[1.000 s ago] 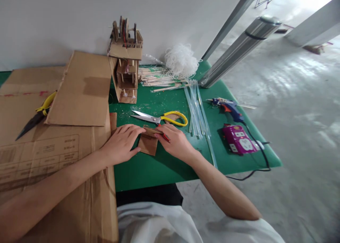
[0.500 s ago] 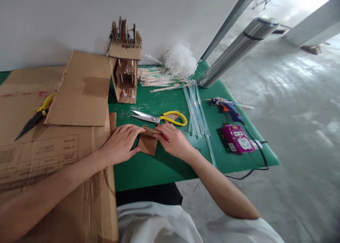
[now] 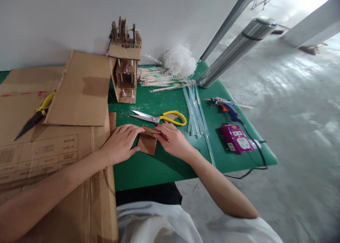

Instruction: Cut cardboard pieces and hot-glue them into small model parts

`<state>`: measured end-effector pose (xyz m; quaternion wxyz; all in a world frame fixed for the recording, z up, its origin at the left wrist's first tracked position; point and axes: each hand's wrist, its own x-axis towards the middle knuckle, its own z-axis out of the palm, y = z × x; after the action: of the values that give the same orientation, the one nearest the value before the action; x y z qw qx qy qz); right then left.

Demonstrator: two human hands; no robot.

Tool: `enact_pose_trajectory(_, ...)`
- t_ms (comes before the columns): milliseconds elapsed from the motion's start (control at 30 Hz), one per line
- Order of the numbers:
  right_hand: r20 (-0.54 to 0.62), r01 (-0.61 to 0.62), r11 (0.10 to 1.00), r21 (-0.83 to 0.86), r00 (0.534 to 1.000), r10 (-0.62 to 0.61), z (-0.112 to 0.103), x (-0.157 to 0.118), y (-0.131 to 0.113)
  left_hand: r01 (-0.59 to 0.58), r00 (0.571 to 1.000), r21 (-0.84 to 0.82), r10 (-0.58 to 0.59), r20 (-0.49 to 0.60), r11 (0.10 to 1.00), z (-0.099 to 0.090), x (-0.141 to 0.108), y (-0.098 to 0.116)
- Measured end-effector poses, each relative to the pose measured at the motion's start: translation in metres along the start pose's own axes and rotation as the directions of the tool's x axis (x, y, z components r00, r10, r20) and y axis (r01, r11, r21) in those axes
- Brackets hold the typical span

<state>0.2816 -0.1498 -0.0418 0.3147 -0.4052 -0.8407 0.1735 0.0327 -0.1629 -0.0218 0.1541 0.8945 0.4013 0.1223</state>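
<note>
- While the head view shifts slightly, the strip [image 3: 150, 130] and card [image 3: 147, 145] look as they did a second ago, suggesting a steady hold.
- Left hand [image 3: 120, 144]: thumb apart, fingers at the strip's left end; cannot tell if gripping.
- Right hand [image 3: 174, 141]: fingers pinched on its right end.
- Card lies on the table [image 3: 148, 172], strip at its far edge.

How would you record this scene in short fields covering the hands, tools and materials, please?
Left hand: fingertips at the small cardboard piece
Right hand: gripping that piece near its far edge
Yellow-handled scissors: just beyond the hands, blades slightly open
Long-nose pliers: on the large cardboard sheet, left
Hot glue gun: right side, beyond the purple power socket
Glue sticks: loose, between scissors and glue gun
Table: green
</note>
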Motion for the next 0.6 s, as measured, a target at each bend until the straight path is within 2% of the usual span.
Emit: enact_pose_trajectory(600, 0.010, 0.005, 1.000, 0.004, 1.000, -0.005, -0.0008, 0.0004, 0.0006, -0.012, 1.000, 0.012, 0.012, -0.001, 1.000, 0.0003, -0.0012, -0.0013)
